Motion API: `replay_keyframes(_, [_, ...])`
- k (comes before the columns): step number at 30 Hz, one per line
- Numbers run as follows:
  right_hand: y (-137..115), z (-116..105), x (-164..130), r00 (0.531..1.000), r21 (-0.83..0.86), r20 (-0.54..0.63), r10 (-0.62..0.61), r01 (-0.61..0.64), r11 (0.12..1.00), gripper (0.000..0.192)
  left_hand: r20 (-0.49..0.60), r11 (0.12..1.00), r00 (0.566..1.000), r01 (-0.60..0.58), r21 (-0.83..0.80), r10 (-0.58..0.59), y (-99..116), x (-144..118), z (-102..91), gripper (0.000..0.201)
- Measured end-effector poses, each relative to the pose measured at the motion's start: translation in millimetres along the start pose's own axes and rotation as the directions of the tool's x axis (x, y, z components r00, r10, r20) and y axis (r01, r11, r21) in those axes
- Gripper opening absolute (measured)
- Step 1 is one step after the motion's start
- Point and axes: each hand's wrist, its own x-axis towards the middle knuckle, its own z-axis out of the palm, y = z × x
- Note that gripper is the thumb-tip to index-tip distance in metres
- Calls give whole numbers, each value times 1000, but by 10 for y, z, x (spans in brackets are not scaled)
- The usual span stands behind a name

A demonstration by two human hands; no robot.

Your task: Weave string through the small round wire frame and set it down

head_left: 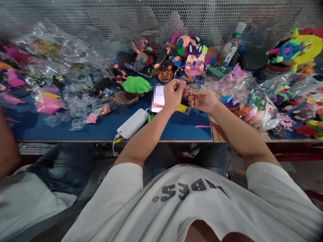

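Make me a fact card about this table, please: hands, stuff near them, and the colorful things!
left hand: fingers bent, close to the right hand; too small to tell if something is held
right hand: fingers curled; can't tell if holding
lit screen: beside the left hand, partly hidden
power bank: white, beside the left forearm
pink stick: on the blue table
purple figure: behind the hands
bottle: at the back, tilted
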Motion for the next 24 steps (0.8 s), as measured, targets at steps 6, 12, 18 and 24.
replay_keyframes(6, [25,-46,35,971,-347,0,-240,225,911,18,-8,996,996,90,-21,-91,-42,68,-11,40])
replay_keyframes(12, [108,-52,14,790,-777,104,-605,444,446,19,93,892,916,402,-206,-391,-38,133,-49,37])
replay_keyframes(18, [191,-83,119,606,-891,103,-788,408,198,31,27,848,897,427,-313,-442,119,131,-81,34])
replay_keyframes(24, [146,-54,150,617,-891,-135,-775,266,367,55,-61,971,987,133,-200,-148,64,80,-9,37])
